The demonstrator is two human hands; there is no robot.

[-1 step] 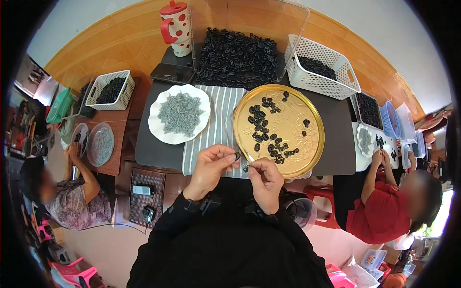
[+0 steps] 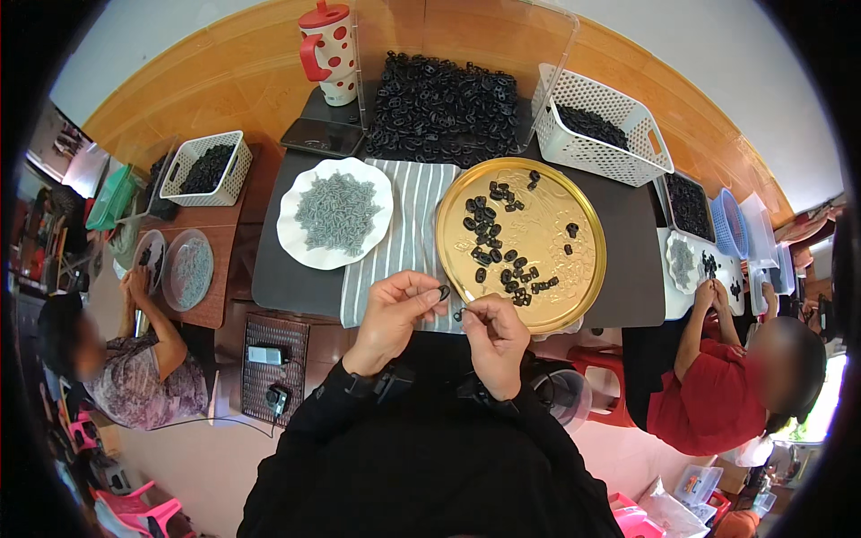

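Between the thumb and fingers of my left hand (image 2: 395, 317) is a small black oval plastic piece (image 2: 443, 292). My right hand (image 2: 494, 341) pinches another small black plastic piece (image 2: 458, 315), mostly covered by the fingertips. The two hands are close together but apart, over the near edge of a grey-and-white striped cloth (image 2: 410, 193) and a round gold tray (image 2: 581, 291). Scattered over the tray are several small black plastic pieces (image 2: 485, 221). Left of the cloth sits a white scalloped plate (image 2: 289, 220) heaped with small grey spring-like parts (image 2: 337, 212).
A clear bin of black pieces (image 2: 444, 103) stands at the back, beside a white perforated basket (image 2: 641, 148). A red-lidded spotted tumbler (image 2: 334, 54) and a dark phone-like slab (image 2: 321, 136) are back left. Co-workers sit left (image 2: 148, 386) and right (image 2: 717, 386).
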